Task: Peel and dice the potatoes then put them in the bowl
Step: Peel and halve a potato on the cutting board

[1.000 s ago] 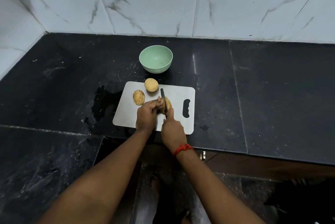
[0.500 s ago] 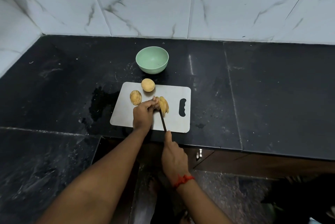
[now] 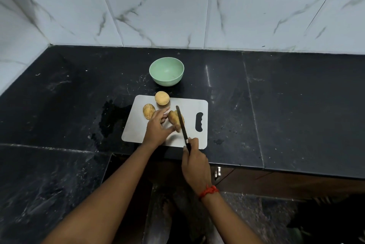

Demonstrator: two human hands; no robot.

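A grey cutting board (image 3: 138, 131) lies on the black counter. On it sit a round potato (image 3: 162, 98), a flatter speckled potato (image 3: 148, 111) and a cut potato (image 3: 173, 117) in pieces. My left hand (image 3: 158, 128) rests on the board just left of the cut potato, fingers spread and reaching toward it. My right hand (image 3: 194, 162) grips the handle of a knife (image 3: 181, 123), whose dark blade lies across the cut potato. A pale green bowl (image 3: 166, 71) stands empty behind the board.
The black stone counter (image 3: 276, 105) runs to white marble wall tiles at the back and left. A wet dark patch (image 3: 110, 117) lies left of the board. The counter's front edge runs below the board, above a wooden cabinet (image 3: 256, 182).
The cut potato has fallen apart into pieces. My left hand has let go of it and spread its fingers. The knife blade has swung back over the potato.
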